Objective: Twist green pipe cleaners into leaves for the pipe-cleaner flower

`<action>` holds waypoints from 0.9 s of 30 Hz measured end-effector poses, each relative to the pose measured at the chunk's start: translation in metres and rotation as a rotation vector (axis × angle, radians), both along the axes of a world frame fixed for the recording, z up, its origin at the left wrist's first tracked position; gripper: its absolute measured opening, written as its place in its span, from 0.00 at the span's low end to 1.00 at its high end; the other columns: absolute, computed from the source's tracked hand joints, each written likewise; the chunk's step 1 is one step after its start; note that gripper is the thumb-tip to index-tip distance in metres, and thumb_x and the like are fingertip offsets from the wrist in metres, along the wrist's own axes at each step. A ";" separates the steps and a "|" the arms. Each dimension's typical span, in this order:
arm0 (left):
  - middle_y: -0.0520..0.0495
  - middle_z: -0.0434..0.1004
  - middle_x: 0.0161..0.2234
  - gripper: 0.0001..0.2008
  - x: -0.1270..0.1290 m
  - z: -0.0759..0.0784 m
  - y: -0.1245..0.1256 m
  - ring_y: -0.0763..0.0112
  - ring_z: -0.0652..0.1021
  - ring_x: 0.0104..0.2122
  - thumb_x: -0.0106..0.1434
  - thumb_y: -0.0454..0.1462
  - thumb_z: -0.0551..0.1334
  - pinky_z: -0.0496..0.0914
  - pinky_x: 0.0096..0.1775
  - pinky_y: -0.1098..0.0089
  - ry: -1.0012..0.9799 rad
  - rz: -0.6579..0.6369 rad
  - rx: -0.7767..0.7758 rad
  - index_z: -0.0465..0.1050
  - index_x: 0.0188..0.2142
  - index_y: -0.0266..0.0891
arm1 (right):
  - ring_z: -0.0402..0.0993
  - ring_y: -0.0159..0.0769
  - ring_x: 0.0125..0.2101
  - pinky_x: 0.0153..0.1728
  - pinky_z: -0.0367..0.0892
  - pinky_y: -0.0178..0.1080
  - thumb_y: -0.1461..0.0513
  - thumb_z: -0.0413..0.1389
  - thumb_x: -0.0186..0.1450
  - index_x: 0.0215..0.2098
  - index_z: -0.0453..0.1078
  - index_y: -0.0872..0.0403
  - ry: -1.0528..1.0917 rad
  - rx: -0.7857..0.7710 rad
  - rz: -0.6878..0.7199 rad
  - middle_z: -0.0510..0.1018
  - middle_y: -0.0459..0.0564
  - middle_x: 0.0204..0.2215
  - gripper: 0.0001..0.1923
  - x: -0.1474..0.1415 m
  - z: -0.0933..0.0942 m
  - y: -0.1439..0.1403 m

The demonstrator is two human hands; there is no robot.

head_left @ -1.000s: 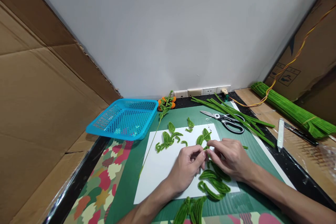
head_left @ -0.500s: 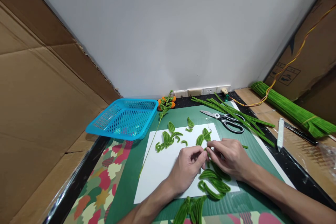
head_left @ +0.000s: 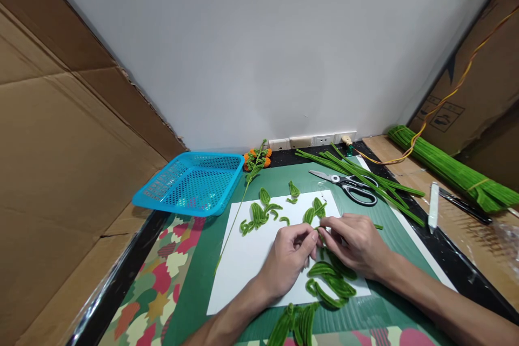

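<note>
Green pipe-cleaner piece [head_left: 319,228] pinched between left hand [head_left: 288,259], right hand [head_left: 357,246].

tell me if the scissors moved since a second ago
No. The scissors lie in the same spot on the green mat, blades toward the blue basket, beside the loose green stems, just as before.

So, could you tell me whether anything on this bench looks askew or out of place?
Only the blue basket: it sits tilted, its near corner overhanging the table edge. Both hands pinch a green pipe-cleaner piece over the white sheet.
</note>
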State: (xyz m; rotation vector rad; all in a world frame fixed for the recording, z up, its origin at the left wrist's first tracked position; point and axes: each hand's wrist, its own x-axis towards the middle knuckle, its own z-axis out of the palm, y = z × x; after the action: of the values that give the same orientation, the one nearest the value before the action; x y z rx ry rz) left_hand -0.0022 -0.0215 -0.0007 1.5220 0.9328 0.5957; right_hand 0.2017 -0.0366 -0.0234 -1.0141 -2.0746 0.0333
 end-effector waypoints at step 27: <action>0.52 0.71 0.25 0.22 -0.001 -0.002 0.000 0.74 0.68 0.23 0.76 0.50 0.57 0.63 0.28 0.72 -0.008 0.001 0.008 0.69 0.30 0.38 | 0.62 0.31 0.20 0.28 0.55 0.36 0.64 0.51 0.77 0.41 0.72 0.56 -0.002 0.003 0.000 0.73 0.43 0.21 0.09 0.001 0.000 0.001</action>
State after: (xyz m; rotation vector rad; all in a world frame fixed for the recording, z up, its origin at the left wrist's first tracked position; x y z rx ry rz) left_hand -0.0029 -0.0214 -0.0026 1.5255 0.9260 0.6071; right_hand 0.2026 -0.0359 -0.0233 -1.0128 -2.0763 0.0289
